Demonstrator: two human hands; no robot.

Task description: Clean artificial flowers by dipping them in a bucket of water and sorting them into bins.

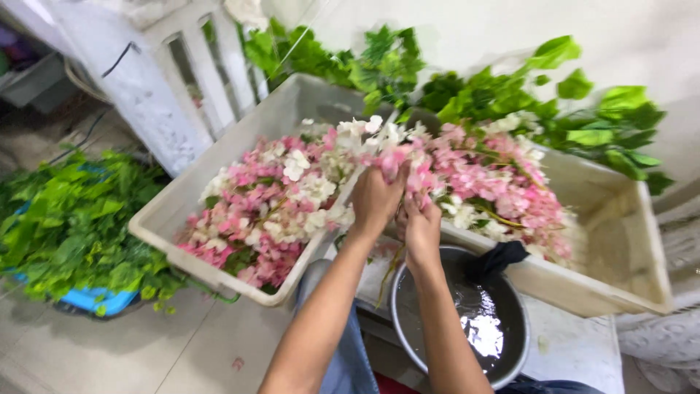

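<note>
My left hand (375, 201) and my right hand (421, 230) are both raised in front of me, closed on a bunch of pink and white artificial flowers (399, 157) whose green stems hang down between them. The bunch is held between two white plastic tubs. The left tub (164, 215) is heaped with pink and white flowers (270, 204). The right tub (620, 255) holds more pink flowers (496, 186). Below my hands stands a round metal basin (397, 321) of dark liquid.
A dark cloth (499, 259) drapes over the basin's rim. Green artificial leaves (73, 226) are piled on a blue tray at the left, and more green foliage (510, 95) lines the wall behind the tubs. A white slatted frame (197, 66) leans at the back left.
</note>
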